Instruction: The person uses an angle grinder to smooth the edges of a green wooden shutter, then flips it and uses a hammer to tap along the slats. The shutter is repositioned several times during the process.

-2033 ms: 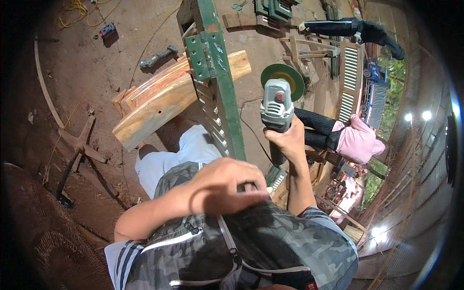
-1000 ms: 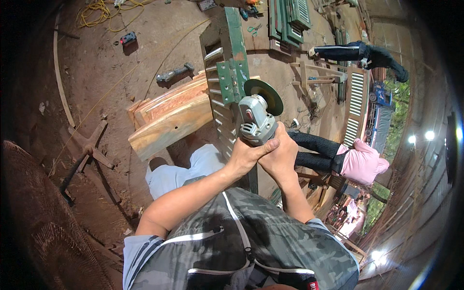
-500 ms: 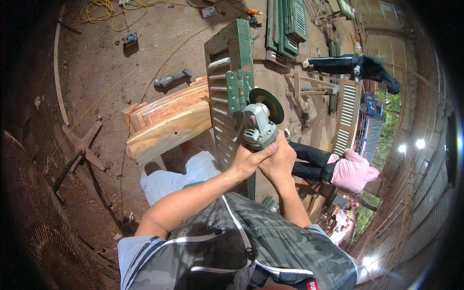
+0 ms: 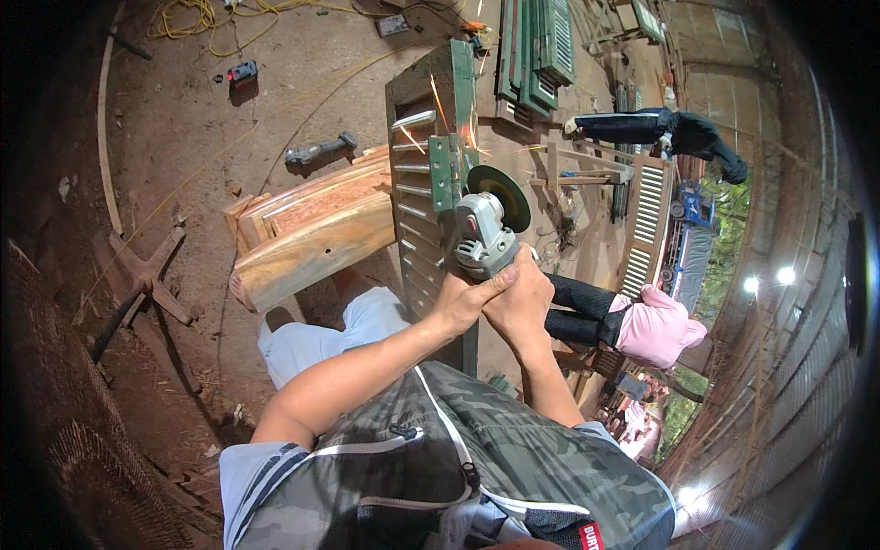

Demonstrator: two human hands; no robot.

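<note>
A: What does the left hand (image 4: 463,301) have?

B: It is grasping the grey angle grinder (image 4: 483,240) from the left side, with the thumb lying across toward the other hand.

A: And the right hand (image 4: 521,291)?

B: Closed around the grinder's body too, just beside the left one and touching it.

A: Where is the grinder?

B: In front of the person's camouflage vest (image 4: 385,477), at the right edge of a louvered shutter (image 4: 463,82) with a green edge. Its round cutting disc (image 4: 510,199) stands tilted right by the green hinge (image 4: 445,174). I can't make out the exact contact spot.

A: Is anything coming off it?

B: Orange sparks (image 4: 440,103) streak upward and sideways over the shutter, above the hinge.

A: What lies around?

B: Left of the shutter, a stack of bare wooden boards (image 4: 316,254); beyond it, a handheld power tool (image 4: 319,152) on the ground. A yellow cord (image 4: 183,20) is coiled farther off, at the upper left.

A: Anyone else?

B: A person in a pink top (image 4: 662,328) on the right, and another in dark clothes (image 4: 701,142) farther up.
</note>
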